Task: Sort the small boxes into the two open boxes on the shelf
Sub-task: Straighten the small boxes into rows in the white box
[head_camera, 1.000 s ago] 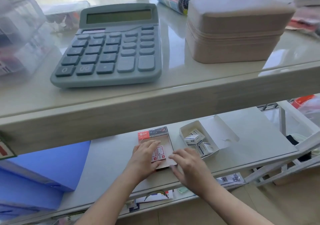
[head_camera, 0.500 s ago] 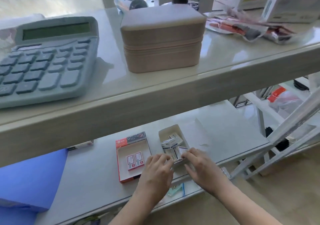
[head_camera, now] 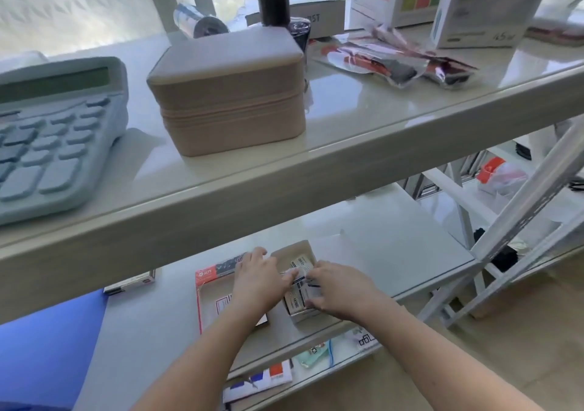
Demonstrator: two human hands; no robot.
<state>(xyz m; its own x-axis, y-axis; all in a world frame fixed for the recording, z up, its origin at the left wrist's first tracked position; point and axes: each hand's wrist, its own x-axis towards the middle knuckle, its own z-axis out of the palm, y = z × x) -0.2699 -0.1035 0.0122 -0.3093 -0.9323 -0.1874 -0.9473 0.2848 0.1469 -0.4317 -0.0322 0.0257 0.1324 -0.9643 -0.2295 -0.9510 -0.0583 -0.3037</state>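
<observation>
On the lower shelf lie two open boxes side by side. The red-edged flat box point(head_camera: 207, 300) on the left holds a small red-and-white box point(head_camera: 222, 303). To its right, the white open box point(head_camera: 292, 250) is packed with small white boxes point(head_camera: 302, 264). My left hand point(head_camera: 257, 282) lies across the red-edged box's right side, its fingertips reaching a small white box point(head_camera: 297, 298) in the white one. My right hand point(head_camera: 339, 290) covers the white box's near right corner, fingers curled onto the same small boxes. Whether the left hand grips anything is hidden.
The upper shelf point(head_camera: 316, 170) overhangs the work area and carries a grey-blue calculator point(head_camera: 53, 138), a beige zip case point(head_camera: 230, 94), a dark cup and packets. A blue folder point(head_camera: 47, 347) lies at the lower left. White frame struts point(head_camera: 521, 221) stand to the right.
Both hands left the red-edged box and moved right onto the white open box. The camera view swung right as well. My fingers now rest further in among the small white boxes.
</observation>
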